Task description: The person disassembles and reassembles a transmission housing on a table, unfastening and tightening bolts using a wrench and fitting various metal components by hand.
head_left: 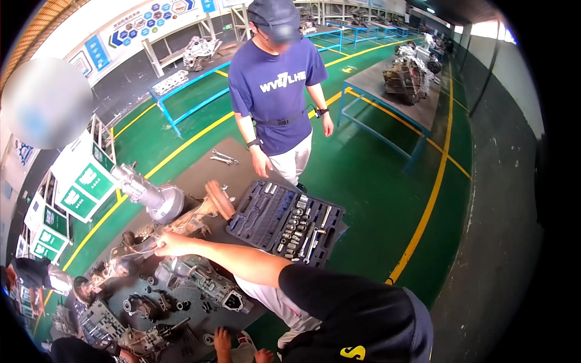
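My left hand [223,340] comes in at the lower edge beside the workbench, its fingers slightly apart and nothing visible in them. A small metal ring part [209,339] lies next to it. To its right, my right hand [264,356] is cut off by the lower edge, so its fingers hardly show. Ahead on the bench sits an opened metal gearbox housing [212,284]. Dark gears and rings [140,305] lie left of it. A co-worker's bare arm [242,255] in a black sleeve reaches across from the right, its hand [172,244] closed over a shaft-like part.
An open socket set case [260,221] lies at the bench's right side. A bell-shaped housing [163,202] stands farther back, near two wrenches [224,157]. A person in a blue shirt [278,91] stands opposite. Another table [369,91] holds an engine [408,72].
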`<state>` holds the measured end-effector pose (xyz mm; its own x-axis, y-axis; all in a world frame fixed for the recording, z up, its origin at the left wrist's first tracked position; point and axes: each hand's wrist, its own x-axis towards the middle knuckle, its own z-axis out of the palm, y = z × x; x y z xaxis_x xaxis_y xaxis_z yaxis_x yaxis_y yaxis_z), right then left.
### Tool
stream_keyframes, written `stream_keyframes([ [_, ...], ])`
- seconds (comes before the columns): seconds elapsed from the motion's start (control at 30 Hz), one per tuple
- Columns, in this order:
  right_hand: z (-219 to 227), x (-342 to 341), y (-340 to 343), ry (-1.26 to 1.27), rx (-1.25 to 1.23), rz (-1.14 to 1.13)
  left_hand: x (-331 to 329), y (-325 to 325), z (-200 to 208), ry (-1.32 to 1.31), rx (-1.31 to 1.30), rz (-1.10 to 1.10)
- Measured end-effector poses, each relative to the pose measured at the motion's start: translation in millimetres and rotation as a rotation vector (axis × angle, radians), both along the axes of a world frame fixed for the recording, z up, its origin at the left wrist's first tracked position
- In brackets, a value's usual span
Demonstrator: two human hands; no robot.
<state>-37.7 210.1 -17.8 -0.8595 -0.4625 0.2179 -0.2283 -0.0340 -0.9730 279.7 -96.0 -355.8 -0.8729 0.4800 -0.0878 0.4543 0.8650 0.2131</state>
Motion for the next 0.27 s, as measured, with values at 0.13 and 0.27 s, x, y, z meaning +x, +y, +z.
stream_keyframes([
  [0.13,-19.7,-19.8,22.6,0.012,0.11,-0.35,-14.5,-26.6,4.1,0.155,-0.347,-0.349],
  [0.27,-15.3,-12.8,33.4,-0.132,0.104,-0.201,-1.1,-31.9,5.9,-0.285,0.048,0.084],
])
